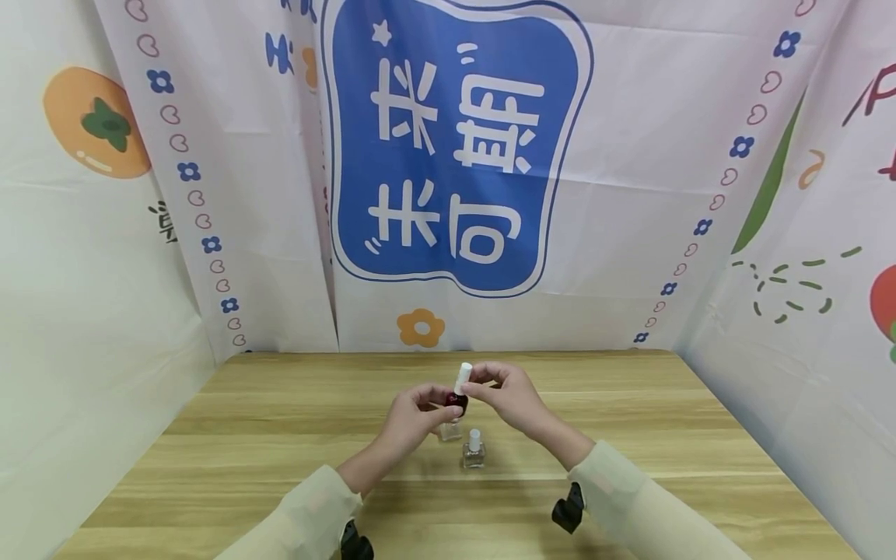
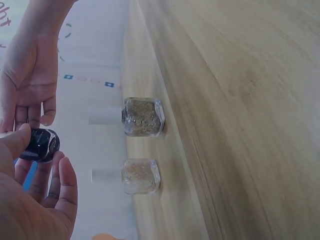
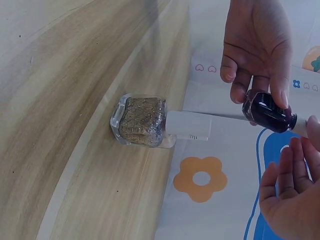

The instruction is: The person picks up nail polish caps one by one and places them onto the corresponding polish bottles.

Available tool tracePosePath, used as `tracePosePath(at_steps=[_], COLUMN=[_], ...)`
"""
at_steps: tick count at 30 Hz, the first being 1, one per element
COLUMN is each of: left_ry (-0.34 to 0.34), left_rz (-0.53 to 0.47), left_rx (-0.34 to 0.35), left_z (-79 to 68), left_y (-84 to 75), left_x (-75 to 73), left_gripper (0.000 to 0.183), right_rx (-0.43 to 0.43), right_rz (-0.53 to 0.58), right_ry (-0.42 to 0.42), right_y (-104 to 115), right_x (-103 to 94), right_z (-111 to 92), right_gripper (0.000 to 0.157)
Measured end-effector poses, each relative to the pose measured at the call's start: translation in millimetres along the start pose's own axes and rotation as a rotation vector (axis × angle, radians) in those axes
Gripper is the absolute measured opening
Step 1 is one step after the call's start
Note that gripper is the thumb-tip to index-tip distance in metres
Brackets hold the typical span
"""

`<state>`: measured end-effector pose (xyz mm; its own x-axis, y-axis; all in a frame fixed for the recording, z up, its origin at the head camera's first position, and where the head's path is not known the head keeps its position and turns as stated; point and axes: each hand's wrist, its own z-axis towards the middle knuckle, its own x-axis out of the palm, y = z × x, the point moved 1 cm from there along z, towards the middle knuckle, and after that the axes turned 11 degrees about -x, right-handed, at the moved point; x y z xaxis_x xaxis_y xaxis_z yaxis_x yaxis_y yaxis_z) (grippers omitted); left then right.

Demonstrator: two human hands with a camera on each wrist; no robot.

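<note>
Above the table, my left hand (image 1: pixel 411 421) pinches the glass body of a dark red nail polish bottle (image 1: pixel 456 402) between thumb and fingers. At its upper end, my right hand (image 1: pixel 511 398) pinches the tall white cap (image 1: pixel 463 376). The cap points up, tilted slightly right in the head view. In the right wrist view a narrow dark neck shows between the bottle (image 3: pixel 269 111) and its cap. A glitter nail polish bottle (image 2: pixel 143 117) with a white cap stands upright on the table below the hands. Behind it stands a paler nail polish bottle (image 2: pixel 140 176), partly hidden in the head view.
The wooden table (image 1: pixel 294 435) reaches back to a hanging white cloth (image 1: pixel 616 249) with blue and orange prints. Similar printed cloth walls close off the left and right sides. Dark wrist devices (image 1: pixel 568 507) sit at both sleeves.
</note>
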<state>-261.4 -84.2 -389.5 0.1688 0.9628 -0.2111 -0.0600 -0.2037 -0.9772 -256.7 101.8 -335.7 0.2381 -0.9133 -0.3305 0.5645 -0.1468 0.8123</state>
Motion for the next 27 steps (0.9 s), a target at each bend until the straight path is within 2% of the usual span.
tracePosePath(at_steps=[3,7,10,23,27], left_ry=[-0.009,-0.023,-0.031,-0.099,-0.108], left_rz=[0.012,0.023,0.016,0.071,0.066], left_rx=[-0.006,-0.005,-0.005,0.031,0.034], left_z=[-4.4,-4.8,1.3,19.4,25.8], left_y=[-7.5,-9.7,-2.4,-2.7,-2.7], left_x=[-0.9,-2.4,-4.7,-12.6,-14.4], left_gripper=[0.027,0.025,0.027,0.02,0.02], right_rx=[-0.003,-0.01,-0.015,-0.069,-0.043], right_rz=[-0.011,-0.017,-0.013,-0.064,-0.068], right_ry=[-0.003,-0.008,-0.011,-0.006,-0.012], right_y=[0,-18,-33,-37,-39], right_x=[0.8,1.8,2.4,4.3,5.5], right_z=[1,5,8,24,31], right_gripper=[0.012,0.013,0.015,0.012,0.009])
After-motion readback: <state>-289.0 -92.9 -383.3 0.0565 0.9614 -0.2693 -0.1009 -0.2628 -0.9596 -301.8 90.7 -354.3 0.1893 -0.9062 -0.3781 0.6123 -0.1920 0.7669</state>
